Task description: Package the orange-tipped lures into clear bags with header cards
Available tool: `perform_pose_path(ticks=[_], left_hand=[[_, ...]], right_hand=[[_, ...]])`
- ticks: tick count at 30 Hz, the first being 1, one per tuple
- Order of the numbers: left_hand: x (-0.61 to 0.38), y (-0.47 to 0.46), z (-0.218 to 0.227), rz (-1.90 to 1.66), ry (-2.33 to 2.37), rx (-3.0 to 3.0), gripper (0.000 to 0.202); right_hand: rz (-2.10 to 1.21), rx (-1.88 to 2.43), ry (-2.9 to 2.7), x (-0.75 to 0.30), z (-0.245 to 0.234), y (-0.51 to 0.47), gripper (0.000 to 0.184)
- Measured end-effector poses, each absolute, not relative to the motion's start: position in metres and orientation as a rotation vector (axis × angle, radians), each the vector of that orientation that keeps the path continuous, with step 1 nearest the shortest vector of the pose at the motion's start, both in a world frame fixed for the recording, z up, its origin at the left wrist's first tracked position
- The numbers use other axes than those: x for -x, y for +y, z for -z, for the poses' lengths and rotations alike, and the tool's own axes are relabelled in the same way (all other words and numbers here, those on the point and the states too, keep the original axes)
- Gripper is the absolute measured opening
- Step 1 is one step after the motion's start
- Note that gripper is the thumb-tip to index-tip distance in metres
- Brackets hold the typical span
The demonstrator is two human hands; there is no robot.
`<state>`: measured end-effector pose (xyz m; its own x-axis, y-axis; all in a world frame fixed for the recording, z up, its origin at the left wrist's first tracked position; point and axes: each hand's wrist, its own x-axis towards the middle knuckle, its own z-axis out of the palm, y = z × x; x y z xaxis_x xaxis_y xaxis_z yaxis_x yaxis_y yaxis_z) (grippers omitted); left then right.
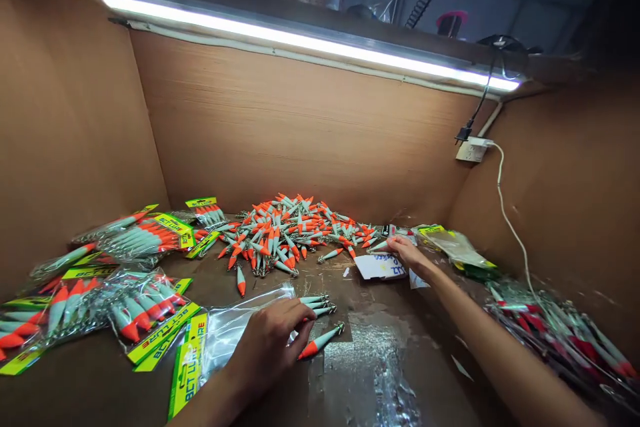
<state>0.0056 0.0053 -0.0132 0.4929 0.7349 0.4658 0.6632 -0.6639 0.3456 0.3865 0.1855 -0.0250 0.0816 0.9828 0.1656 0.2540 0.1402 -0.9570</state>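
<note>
My left hand (273, 340) is closed at the near middle, its fingers curled over a few grey-and-orange squid-jig lures (316, 305) whose hook ends stick out past the knuckles. Partly under that hand lies a clear bag (240, 317) with a yellow "BCT LURE" header (190, 357). A single loose lure (321, 341) rests just right of the fingers. Farther off, my right hand (407, 255) pinches another lure (379, 247) at the right edge of the big lure pile (285, 227). Below its fingers is a white card (375, 267) with blue handwriting.
Filled lure packs (145, 237) are heaped on the left. Flat packaging bags (455, 247) lie back right, with red-and-white lures (565, 333) nearer. Cardboard walls (300, 120) enclose the table; a light tube (310, 43) runs above. A white cable (510, 213) hangs from a power strip (473, 149).
</note>
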Motion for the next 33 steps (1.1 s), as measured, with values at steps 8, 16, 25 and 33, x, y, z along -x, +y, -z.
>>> perform_pose_path(ticks=[8, 16, 25, 33], left_hand=[[-0.047, 0.029, -0.003, -0.710, 1.204, -2.760, 0.048], [-0.130, 0.125, -0.007, -0.356, 0.826, -3.248, 0.052], [-0.145, 0.159, -0.023, -0.527, 0.667, -3.231, 0.024], [-0.164, 0.156, -0.020, -0.466, 0.736, -3.078, 0.039]], right_hand=[[-1.225, 1.117, -1.034, -0.395, 0.036, 0.125, 0.016], [-1.451, 0.846, -0.665, -0.393, 0.019, 0.105, 0.013], [-1.427, 0.768, -0.452, -0.408, 0.011, 0.113, 0.017], [-1.332, 0.824, -0.405, -0.425, 0.021, 0.122, 0.023]])
